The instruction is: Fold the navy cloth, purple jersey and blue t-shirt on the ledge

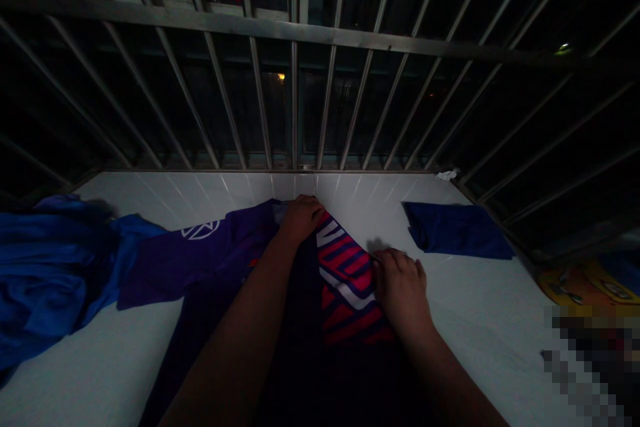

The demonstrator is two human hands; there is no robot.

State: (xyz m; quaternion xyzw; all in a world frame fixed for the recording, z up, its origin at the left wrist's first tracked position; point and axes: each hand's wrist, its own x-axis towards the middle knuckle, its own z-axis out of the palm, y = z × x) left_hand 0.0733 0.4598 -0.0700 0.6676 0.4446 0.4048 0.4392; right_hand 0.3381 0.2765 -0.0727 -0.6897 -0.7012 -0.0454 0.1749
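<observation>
A dark purple jersey (pixel 215 260) lies spread on the white surface, its left sleeve stretched out and marked with a white round emblem. The sleeve on the right is folded over the body and shows pink, purple and white stripes. My left hand (pixel 303 217) is at the collar and shoulder, fingers bent down on the cloth. At the outer edge of the striped part, my right hand (pixel 400 280) pinches the jersey between thumb and fingers. The lower body of the jersey fades into shadow below my forearms.
A heap of blue cloth (pixel 40 273) lies at the left, touching the sleeve. On the right is a folded dark blue cloth (pixel 457 230), with a yellow printed item (pixel 590 283) farther out. Metal bars (pixel 295 30) stand behind the white ledge (pixel 480 320). A small white scrap (pixel 447 175) sits in the corner.
</observation>
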